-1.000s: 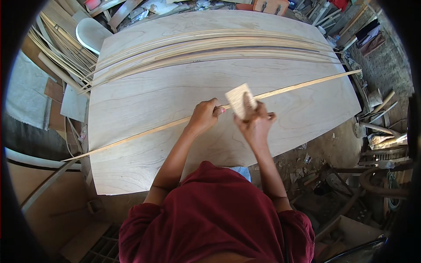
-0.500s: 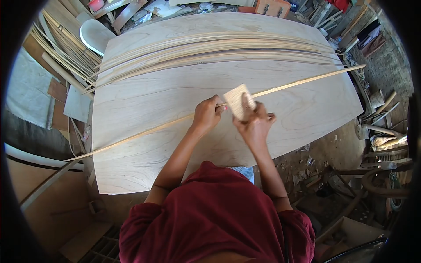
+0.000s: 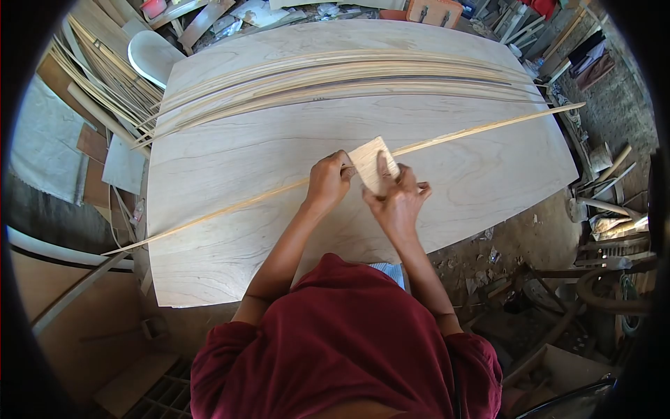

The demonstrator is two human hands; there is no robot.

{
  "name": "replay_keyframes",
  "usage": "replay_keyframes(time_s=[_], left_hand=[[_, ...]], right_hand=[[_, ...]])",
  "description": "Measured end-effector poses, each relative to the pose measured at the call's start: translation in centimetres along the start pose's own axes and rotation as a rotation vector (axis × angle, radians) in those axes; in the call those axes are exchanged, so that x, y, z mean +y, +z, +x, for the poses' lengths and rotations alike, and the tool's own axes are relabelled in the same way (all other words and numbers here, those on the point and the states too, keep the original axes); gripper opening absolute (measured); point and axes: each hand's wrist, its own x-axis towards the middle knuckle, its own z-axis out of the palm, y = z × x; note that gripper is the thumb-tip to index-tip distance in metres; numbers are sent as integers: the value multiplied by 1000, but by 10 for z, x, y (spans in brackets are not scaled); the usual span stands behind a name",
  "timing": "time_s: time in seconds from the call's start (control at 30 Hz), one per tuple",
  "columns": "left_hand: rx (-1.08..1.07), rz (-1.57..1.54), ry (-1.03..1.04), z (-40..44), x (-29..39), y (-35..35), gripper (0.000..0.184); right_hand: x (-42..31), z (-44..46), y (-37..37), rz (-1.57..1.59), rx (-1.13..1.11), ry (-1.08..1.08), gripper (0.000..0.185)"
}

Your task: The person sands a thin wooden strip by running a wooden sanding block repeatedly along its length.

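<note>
A long thin wooden strip (image 3: 474, 132) runs slantwise over the pale plywood sheet (image 3: 230, 153), its ends reaching past both sides. My left hand (image 3: 329, 181) is closed on the strip near its middle. Just to the right, my right hand (image 3: 398, 202) grips a flat, light wooden block (image 3: 370, 159) that lies across the strip and covers a short length of it. The block's near left corner is close to my left fingertips. What is under the block is hidden.
Several long strips (image 3: 279, 84) lie across the far part of the sheet. More strips (image 3: 112, 70) and a white chair (image 3: 152, 57) are at the far left. An orange case (image 3: 434, 12) stands beyond the sheet; wood scraps (image 3: 621, 220) lie at the right.
My right hand and the block have shifted slightly left, closer to my left hand. My left hand still holds the strip at about the same place. The view has tilted a little.
</note>
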Motion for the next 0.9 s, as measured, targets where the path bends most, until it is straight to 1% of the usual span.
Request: replay_keyframes(time_s=[0.07,0.1,0.17,0.3,0.37,0.4,0.47,0.53,0.57,0.6,0.63,0.67,0.7,0.73,0.83,0.9], left_hand=[[-40,17,-37,-2,4,-5,16],[-43,-6,-46,-2,8,-8,16],[-46,-32,-54,-1,10,-7,15],[-19,-21,-40,3,10,-4,16],[-2,-30,-40,4,6,0,16],[13,-13,-15,3,2,2,16],[26,4,10,3,-1,4,16],[27,79,30,1,-3,3,10],[27,79,28,-1,-3,2,10],[-21,-32,23,-1,-2,-1,9],[-68,-143,19,-1,1,-4,8],[-63,-143,18,0,5,-8,8],[-115,-135,-46,3,12,-14,6],[-168,-127,-112,4,15,-18,5],[-115,-146,-58,4,3,-8,2],[-105,-174,-60,5,-2,-2,2]], right_hand=[[17,9,-6,-36,103,9,75],[31,15,-11,-34,104,8,75],[53,25,-19,-67,170,229,74],[44,27,-23,-130,223,263,74],[26,14,-13,-59,149,145,73],[13,6,-7,-57,147,144,73],[-5,-6,0,54,38,-21,74],[3,-2,2,23,39,-24,74],[10,1,1,-9,39,-31,75],[18,6,-6,-71,89,-16,73],[31,13,-12,-72,89,-18,73],[46,20,-18,-65,102,103,72],[53,25,-22,-57,114,223,71],[53,28,-24,-57,113,218,71],[50,30,-29,-117,181,278,70],[33,18,-21,-51,44,247,71]])
